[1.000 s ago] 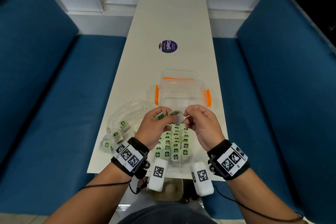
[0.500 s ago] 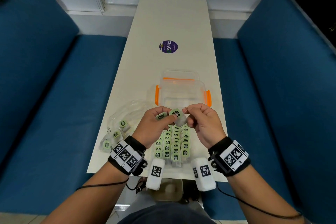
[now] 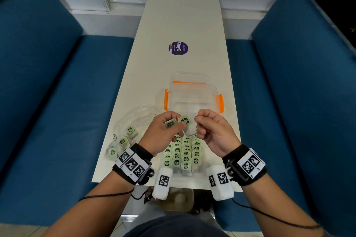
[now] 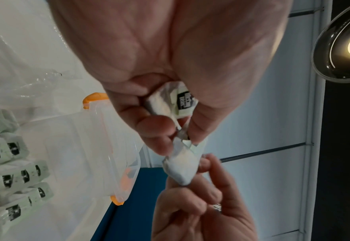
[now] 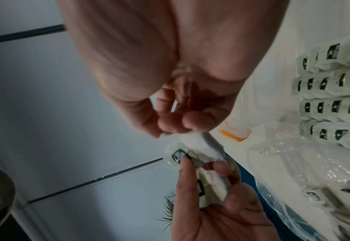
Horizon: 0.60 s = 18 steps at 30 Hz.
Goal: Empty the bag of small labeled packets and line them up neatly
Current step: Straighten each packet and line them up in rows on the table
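Observation:
Small white packets with green labels stand in neat rows (image 3: 183,156) on the white table (image 3: 183,21) near its front edge. Above them my left hand (image 3: 179,125) grips two packets: one (image 4: 169,102) lies inside its curled fingers, the other (image 3: 187,127) sticks out at the thumb tip. My right hand (image 3: 198,123) pinches that second packet's white sachet (image 5: 200,146) from the other side. The clear plastic bag (image 3: 133,127) lies left of the hands with several packets (image 3: 123,141) inside it.
A clear plastic box with orange latches (image 3: 192,98) stands just beyond the hands. A purple round sticker (image 3: 178,48) marks the table's middle. Blue benches (image 3: 57,102) flank the narrow table on both sides.
Both hands have lifted slightly and drawn together. The second packet has come out from my left fingers, and its white sachet now hangs between the two hands.

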{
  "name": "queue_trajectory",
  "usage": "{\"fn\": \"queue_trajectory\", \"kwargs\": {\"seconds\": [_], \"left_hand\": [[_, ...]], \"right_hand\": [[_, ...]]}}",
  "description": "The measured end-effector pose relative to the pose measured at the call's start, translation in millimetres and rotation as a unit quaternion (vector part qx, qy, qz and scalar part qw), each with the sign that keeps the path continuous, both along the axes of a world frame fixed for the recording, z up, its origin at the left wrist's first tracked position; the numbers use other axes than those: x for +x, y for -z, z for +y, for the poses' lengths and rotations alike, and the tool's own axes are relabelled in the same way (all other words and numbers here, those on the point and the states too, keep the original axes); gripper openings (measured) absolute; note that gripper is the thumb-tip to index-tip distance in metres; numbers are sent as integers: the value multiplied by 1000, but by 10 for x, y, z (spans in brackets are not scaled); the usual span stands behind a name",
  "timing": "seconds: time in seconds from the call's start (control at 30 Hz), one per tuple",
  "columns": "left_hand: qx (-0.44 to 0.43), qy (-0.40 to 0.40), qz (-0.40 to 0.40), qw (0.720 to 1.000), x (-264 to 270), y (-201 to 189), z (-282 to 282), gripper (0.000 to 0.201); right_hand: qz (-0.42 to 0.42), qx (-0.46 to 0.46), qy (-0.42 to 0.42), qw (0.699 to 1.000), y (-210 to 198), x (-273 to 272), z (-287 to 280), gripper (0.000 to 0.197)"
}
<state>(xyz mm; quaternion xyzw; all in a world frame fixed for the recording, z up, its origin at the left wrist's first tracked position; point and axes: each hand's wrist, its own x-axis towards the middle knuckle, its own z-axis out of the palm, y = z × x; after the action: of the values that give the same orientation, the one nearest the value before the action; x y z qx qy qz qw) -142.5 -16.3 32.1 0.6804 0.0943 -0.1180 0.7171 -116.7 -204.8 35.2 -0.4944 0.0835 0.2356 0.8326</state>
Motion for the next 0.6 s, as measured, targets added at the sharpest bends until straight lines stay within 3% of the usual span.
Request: {"fn": "queue_trajectory", "kwargs": {"seconds": [0.13,0.33,0.6], "left_hand": [[-8,2,-3,1000,-6,6,-4,9],[-26,7,-2,1000,-2,14,-37,27],[-17,-41,-7,999,10,65,-92,14]], "right_hand": [[20,-60,26,998,57,-3,20,16],[-10,-138,25,990,110,-25,54,13],[-59,-168,22,984,127,-77,62,12]]}}
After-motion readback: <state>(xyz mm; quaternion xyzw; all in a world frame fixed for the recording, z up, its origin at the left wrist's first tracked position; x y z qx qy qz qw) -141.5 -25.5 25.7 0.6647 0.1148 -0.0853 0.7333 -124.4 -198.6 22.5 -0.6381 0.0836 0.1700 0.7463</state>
